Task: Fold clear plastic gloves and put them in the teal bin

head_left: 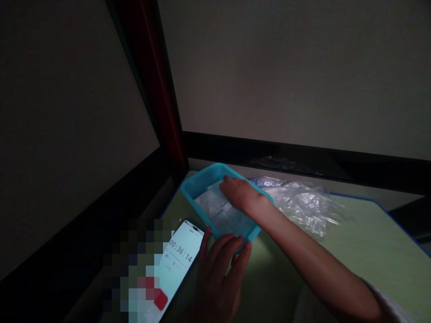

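Observation:
A turquoise plastic basket (pixel 198 178) sits at the far left part of the table, with whitish, see-through flat packets (pixel 212 202) lying in it. My right hand (pixel 240 195) reaches over the right rim into the basket, its fingers curled down on the packets. What those fingers hold, if anything, is hidden beneath the hand. At the near end of the basket, my left hand (pixel 222 264) has its fingers spread, the tips at or touching the rim.
A phone (pixel 182 260) with a lit timer screen lies left of my left hand, partly pixelated. Crumpled clear plastic bags (pixel 303 204) are heaped right of the basket, near the wall (pixel 296 80). The green tabletop (pixel 367 229) has a blue edge; a dark red post (pixel 151 67) stands behind.

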Demonstrator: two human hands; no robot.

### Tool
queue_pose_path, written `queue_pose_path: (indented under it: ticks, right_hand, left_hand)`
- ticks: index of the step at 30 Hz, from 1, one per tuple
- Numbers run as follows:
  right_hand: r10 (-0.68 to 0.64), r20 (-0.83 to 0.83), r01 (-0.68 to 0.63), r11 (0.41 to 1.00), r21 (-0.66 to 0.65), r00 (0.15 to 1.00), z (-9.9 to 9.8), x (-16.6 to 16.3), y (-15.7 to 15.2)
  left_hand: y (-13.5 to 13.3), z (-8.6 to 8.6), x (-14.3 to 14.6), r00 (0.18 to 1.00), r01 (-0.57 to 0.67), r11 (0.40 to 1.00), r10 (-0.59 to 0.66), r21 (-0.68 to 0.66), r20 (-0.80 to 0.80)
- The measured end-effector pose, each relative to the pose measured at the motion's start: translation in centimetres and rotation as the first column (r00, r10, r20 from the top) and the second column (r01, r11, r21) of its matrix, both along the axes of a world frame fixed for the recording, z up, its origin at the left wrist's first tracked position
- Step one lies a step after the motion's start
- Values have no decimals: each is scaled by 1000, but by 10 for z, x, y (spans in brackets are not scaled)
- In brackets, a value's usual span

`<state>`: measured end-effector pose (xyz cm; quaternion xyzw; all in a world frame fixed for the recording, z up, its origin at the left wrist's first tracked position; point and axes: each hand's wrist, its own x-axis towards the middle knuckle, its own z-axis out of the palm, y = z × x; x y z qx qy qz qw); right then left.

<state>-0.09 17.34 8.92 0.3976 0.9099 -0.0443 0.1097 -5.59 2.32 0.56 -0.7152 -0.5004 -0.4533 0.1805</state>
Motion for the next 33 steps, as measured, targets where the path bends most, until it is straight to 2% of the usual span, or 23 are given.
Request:
queue_pose_path:
  ticks: [9, 16, 22, 33]
  right_hand:
    - [243, -152, -246, 969, 0, 958, -8, 1, 14]
    - [284, -198, -298, 953, -45, 938, -16, -2, 17]
    - [334, -126, -349, 929, -126, 934, -16, -3, 18]
    - [349, 15, -338, 915, -219, 937, -17, -5, 18]
  left_hand:
    - [-1, 0, 0, 1000, 20, 1000, -20, -17, 16]
    - [-1, 0, 0, 999, 36, 999, -36, -30, 1]
    - [0, 0, 0, 1000, 28, 999, -28, -29, -4]
    - [-1, -1, 1, 998, 56, 998, -54, -43, 33]
